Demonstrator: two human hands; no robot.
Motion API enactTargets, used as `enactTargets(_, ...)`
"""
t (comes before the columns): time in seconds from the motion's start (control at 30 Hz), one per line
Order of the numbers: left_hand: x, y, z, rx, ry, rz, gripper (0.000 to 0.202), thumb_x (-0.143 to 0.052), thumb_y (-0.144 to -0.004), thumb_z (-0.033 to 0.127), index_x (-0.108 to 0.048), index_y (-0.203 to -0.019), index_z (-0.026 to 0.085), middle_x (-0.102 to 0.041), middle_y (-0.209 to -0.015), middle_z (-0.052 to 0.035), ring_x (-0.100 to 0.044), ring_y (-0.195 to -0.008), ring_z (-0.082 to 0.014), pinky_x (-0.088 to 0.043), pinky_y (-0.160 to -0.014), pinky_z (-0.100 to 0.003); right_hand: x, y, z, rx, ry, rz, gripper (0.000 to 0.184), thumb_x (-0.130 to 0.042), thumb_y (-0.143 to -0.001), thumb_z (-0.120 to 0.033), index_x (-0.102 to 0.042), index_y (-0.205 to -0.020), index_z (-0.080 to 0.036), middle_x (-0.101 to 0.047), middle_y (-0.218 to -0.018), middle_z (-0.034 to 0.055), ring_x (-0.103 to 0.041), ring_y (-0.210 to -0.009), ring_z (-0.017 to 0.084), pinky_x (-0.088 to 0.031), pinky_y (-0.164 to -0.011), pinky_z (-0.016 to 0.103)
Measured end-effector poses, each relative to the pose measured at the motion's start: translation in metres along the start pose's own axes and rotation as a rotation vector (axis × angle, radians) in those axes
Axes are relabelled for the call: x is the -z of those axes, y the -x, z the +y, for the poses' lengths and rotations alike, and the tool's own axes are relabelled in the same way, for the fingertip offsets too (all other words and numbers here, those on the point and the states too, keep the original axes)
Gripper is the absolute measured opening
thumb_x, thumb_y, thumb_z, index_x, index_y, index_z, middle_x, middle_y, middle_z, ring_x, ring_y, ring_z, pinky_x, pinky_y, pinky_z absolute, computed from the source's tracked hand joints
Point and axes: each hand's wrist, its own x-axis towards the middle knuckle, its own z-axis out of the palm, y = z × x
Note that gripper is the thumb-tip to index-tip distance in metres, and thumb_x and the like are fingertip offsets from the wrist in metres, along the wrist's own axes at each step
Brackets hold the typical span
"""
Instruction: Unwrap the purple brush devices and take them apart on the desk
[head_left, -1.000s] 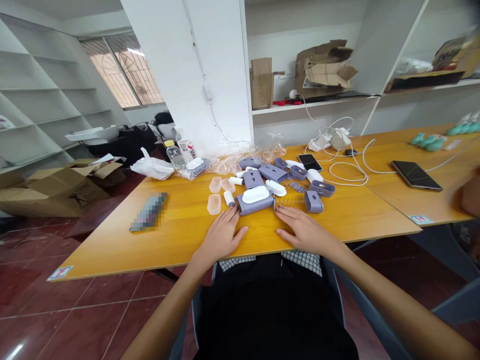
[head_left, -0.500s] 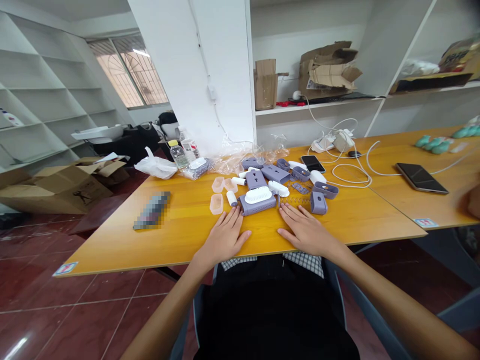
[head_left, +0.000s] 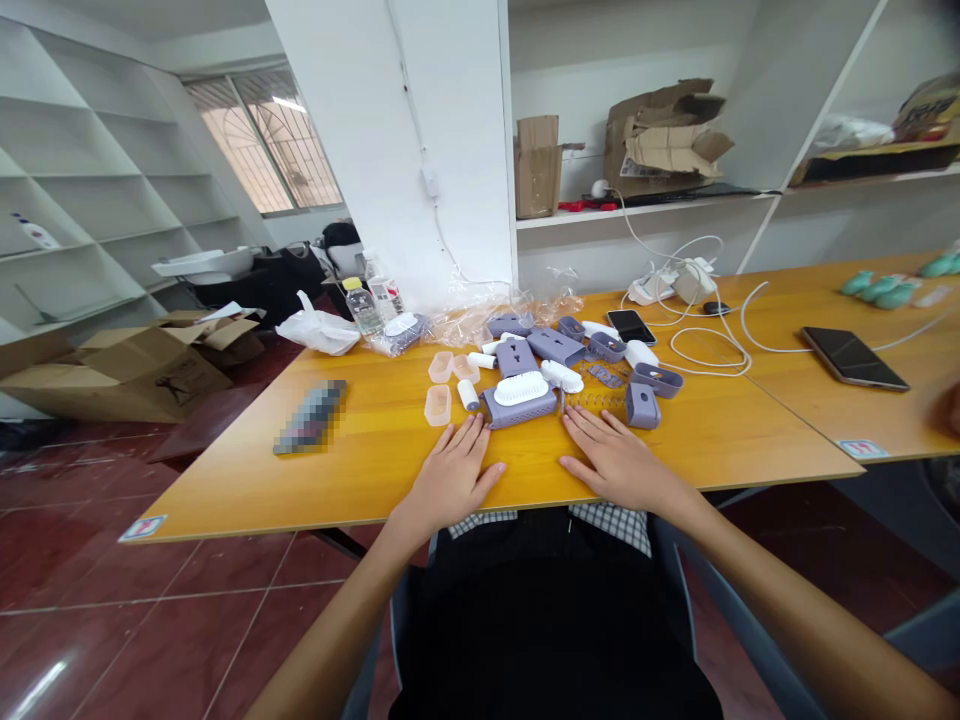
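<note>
My left hand point(head_left: 455, 475) lies flat on the wooden table point(head_left: 375, 450), fingers stretched out and holding nothing. Its fingertips are close to a purple plastic housing point(head_left: 525, 411) with a white bristled brush piece point(head_left: 521, 388) on top. My right hand point(head_left: 616, 460) also rests flat, its fingertips near a row of small metal springs point(head_left: 596, 401). A purple cup-like part point(head_left: 643, 405) stands just beyond it. Behind are more purple housings point(head_left: 556, 346), a white oval part point(head_left: 562, 376), and a white cylinder point(head_left: 468, 394). Clear pinkish trays point(head_left: 438, 405) sit beyond my left fingers.
Clear plastic wrap point(head_left: 469, 322) and bottles point(head_left: 363, 306) stand against the wall. A phone point(head_left: 631, 327) and white cables point(head_left: 709, 345) lie at the back right, a tablet point(head_left: 853, 358) farther right. At left are a blurred-out flat object point(head_left: 310, 417) and a white bag point(head_left: 319, 328).
The view has shifted slightly, so everything appears a little farther right. Both hands stay flat in the same places, and the parts on the table have not moved.
</note>
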Motion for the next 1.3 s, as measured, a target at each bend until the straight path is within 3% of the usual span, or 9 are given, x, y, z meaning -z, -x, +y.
enactTargets(0.47,0.002,-0.001,0.001,0.040,0.029,0.036,0.073,-0.037,-0.110,0.061,-0.045,-0.160,0.008,-0.040,-0.171,-0.0234,-0.034,-0.163,-0.0339,-0.027,-0.134,-0.052,0.008,-0.001,-0.002,-0.010,-0.022,-0.044,0.076,-0.035,-0.109,-0.062,-0.042,-0.167,-0.013,-0.040,-0.172,0.0171,-0.036,-0.162,0.035,-0.029,-0.132,0.062)
enactTargets(0.57,0.002,0.000,0.000,0.033,0.036,0.043,0.073,-0.037,-0.110,0.061,-0.046,-0.160,0.008,-0.040,-0.171,-0.0240,-0.035,-0.163,-0.0343,-0.028,-0.134,-0.053,0.012,0.000,-0.002,0.024,-0.080,0.018,0.063,-0.045,-0.108,-0.056,-0.057,-0.157,-0.018,-0.053,-0.165,0.0160,-0.045,-0.157,0.037,-0.035,-0.129,0.064)
enactTargets(0.7,0.002,0.000,-0.001,0.033,0.049,0.055,0.071,-0.041,-0.109,0.061,-0.048,-0.158,0.009,-0.043,-0.170,-0.0228,-0.038,-0.161,-0.0348,-0.029,-0.133,-0.053,0.020,0.000,0.005,0.141,-0.177,0.158,0.038,-0.054,-0.105,-0.039,-0.076,-0.132,-0.024,-0.074,-0.141,0.0121,-0.060,-0.143,0.034,-0.045,-0.123,0.060)
enactTargets(0.77,0.002,0.000,-0.001,0.037,0.059,0.060,0.071,-0.043,-0.108,0.060,-0.048,-0.158,0.010,-0.044,-0.170,-0.0220,-0.039,-0.161,-0.0349,-0.030,-0.133,-0.053,0.023,0.001,0.012,0.132,-0.124,0.254,0.035,-0.056,-0.103,-0.034,-0.077,-0.130,-0.026,-0.074,-0.140,0.0110,-0.056,-0.146,0.035,-0.039,-0.125,0.063)
enactTargets(0.9,0.005,-0.001,0.002,0.052,0.096,0.084,0.067,-0.049,-0.106,0.058,-0.054,-0.154,0.011,-0.048,-0.167,-0.0213,-0.043,-0.158,-0.0363,-0.032,-0.132,-0.054,0.021,0.005,0.028,-0.087,0.063,0.335,0.044,-0.055,-0.102,-0.035,-0.069,-0.142,-0.022,-0.067,-0.151,0.0148,-0.046,-0.152,0.043,-0.022,-0.126,0.076)
enactTargets(1.0,0.008,-0.001,0.004,0.090,0.161,0.149,0.049,-0.055,-0.104,0.050,-0.067,-0.138,0.016,-0.063,-0.154,-0.0177,-0.058,-0.145,-0.0362,-0.043,-0.124,-0.055,0.020,0.009,0.038,-0.135,0.048,0.258,0.044,-0.054,-0.103,-0.038,-0.068,-0.140,-0.020,-0.071,-0.144,0.0149,-0.045,-0.152,0.045,-0.033,-0.119,0.078)
enactTargets(1.13,0.014,0.000,0.003,0.113,0.336,0.260,0.025,-0.055,-0.105,0.037,-0.074,-0.105,0.021,-0.079,-0.113,-0.0097,-0.073,-0.110,-0.0287,-0.057,-0.104,-0.050,0.025,0.011,0.049,-0.005,-0.099,0.193,0.030,-0.061,-0.099,-0.036,-0.076,-0.120,-0.022,-0.079,-0.128,0.0125,-0.049,-0.149,0.041,-0.050,-0.111,0.063)
enactTargets(1.2,0.018,0.002,0.002,0.041,0.413,0.271,0.022,-0.056,-0.105,0.036,-0.072,-0.103,0.022,-0.078,-0.109,-0.0077,-0.074,-0.107,-0.0263,-0.058,-0.102,-0.049,0.029,0.011,0.049,0.047,-0.158,0.184,0.021,-0.064,-0.098,-0.034,-0.078,-0.111,-0.024,-0.081,-0.120,0.0109,-0.053,-0.146,0.039,-0.052,-0.110,0.060)
enactTargets(1.3,0.021,0.006,0.004,-0.065,0.460,0.236,0.025,-0.060,-0.105,0.040,-0.069,-0.122,0.025,-0.075,-0.127,-0.0082,-0.070,-0.121,-0.0269,-0.056,-0.110,-0.050,0.032,0.009,0.037,0.090,-0.194,0.166,0.018,-0.063,-0.100,-0.032,-0.079,-0.107,-0.026,-0.081,-0.114,0.0096,-0.056,-0.144,0.038,-0.053,-0.109,0.058)
